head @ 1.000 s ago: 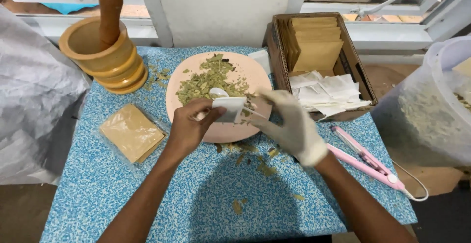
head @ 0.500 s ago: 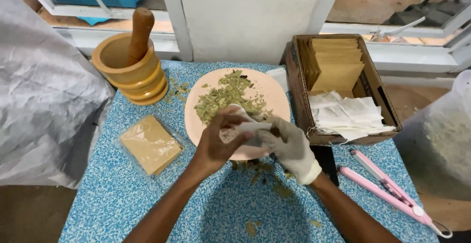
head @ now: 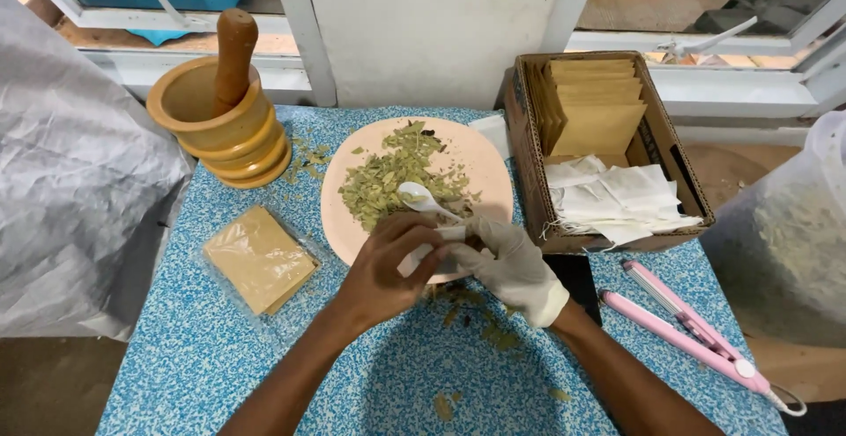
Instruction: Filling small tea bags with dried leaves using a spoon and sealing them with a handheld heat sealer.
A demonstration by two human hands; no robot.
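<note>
My bare left hand [head: 383, 269] and my right hand [head: 511, 267], which wears a white glove, meet over the near rim of a pink plate [head: 483, 165]. Between their fingers they pinch a small white paper bag [head: 432, 255], mostly hidden by the fingers. The plate carries a heap of dried green leaves [head: 388, 181] with a white plastic spoon [head: 419, 195] lying in it, just beyond my fingertips.
A wooden mortar with its pestle [head: 220, 114] stands at the back left. A clear packet of tan sachets [head: 260, 260] lies on the blue speckled table [head: 220, 374]. A cardboard box [head: 529, 150] holds tan envelopes and white bags. A pink sealing iron [head: 687, 335] lies right; crumbs are scattered near me.
The view has shifted so everything sits further right and lower. Both hands have closed tighter around the white bag, which was more visible earlier. The spoon now lies in the leaves.
</note>
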